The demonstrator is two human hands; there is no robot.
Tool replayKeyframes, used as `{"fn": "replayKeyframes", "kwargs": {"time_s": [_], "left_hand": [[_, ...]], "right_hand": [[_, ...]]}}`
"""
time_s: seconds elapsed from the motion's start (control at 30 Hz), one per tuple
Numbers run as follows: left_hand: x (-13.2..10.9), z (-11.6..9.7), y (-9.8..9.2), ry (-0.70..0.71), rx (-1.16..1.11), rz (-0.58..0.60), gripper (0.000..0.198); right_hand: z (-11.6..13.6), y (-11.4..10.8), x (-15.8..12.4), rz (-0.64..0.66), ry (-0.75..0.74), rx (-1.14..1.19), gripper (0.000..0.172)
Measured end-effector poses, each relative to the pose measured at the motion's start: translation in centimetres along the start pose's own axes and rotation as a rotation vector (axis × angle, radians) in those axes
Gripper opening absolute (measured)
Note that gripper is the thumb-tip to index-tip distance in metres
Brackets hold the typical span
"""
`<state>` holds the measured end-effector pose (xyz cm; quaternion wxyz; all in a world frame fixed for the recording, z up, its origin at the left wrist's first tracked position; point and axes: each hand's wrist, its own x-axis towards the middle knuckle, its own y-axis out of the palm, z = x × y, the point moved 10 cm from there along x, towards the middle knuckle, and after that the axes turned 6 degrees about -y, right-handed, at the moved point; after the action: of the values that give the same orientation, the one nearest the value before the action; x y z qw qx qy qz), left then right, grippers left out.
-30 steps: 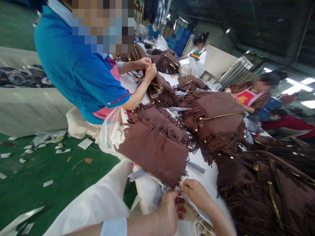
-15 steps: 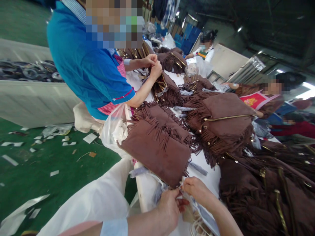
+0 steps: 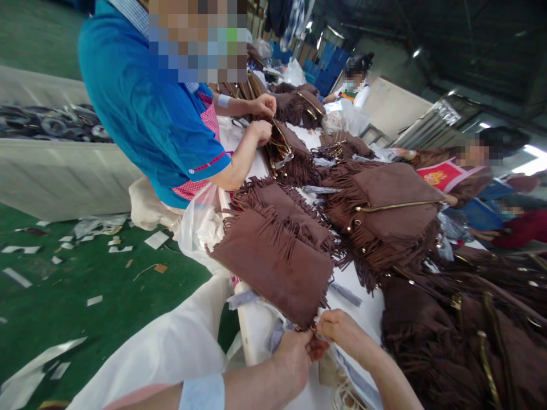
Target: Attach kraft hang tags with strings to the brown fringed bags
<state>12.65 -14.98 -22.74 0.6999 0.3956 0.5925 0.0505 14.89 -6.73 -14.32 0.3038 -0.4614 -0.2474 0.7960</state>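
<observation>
A brown fringed bag [image 3: 273, 265] lies flat on the white table, its near corner pointing toward me. At that corner, by a small metal ring, my left hand [image 3: 293, 356] is closed with its fingertips pressed together against the bag. Just right of it, my right hand [image 3: 346, 333] pinches a small part beside the same corner; my fingers hide most of it. Whitish-grey wrapping [image 3: 356, 376] hangs under my right hand. Pale cord [image 3: 346, 396] lies in a loose tangle below.
A co-worker in a blue shirt [image 3: 149, 108] handles another brown bag [image 3: 284, 148] at the left. More fringed bags [image 3: 393, 199] are heaped on the right. Paper scraps [image 3: 156, 239] litter the green floor. A pale bin [image 3: 64, 176] stands behind. Other people work farther back.
The co-worker's hands have moved apart, the nearer one dropping lower. My own hands and the bag have stayed almost in place, with only slight finger movement.
</observation>
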Motion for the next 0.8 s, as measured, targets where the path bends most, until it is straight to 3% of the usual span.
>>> {"fn": "replayKeyframes", "kwargs": {"time_s": [0.23, 0.5, 0.67, 0.8], "left_hand": [[-0.7, -0.6, 0.0, 0.040, 0.024, 0.028, 0.006], [-1.2, -1.4, -0.8, 0.075, 0.174, -0.108, 0.017], [-1.9, -0.9, -2.1, -0.009, 0.360, -0.209, 0.020], [-3.4, -0.9, -3.5, -0.086, 0.491, -0.251, 0.022]], "right_hand": [[0.1, 0.0, 0.2, -0.007, 0.000, -0.056, 0.021], [0.3, 0.0, 0.4, -0.039, 0.020, -0.244, 0.024], [0.1, -0.7, -0.5, -0.082, 0.053, -0.402, 0.019], [1.1, -1.3, -1.9, -0.141, 0.071, -0.511, 0.027]]}}
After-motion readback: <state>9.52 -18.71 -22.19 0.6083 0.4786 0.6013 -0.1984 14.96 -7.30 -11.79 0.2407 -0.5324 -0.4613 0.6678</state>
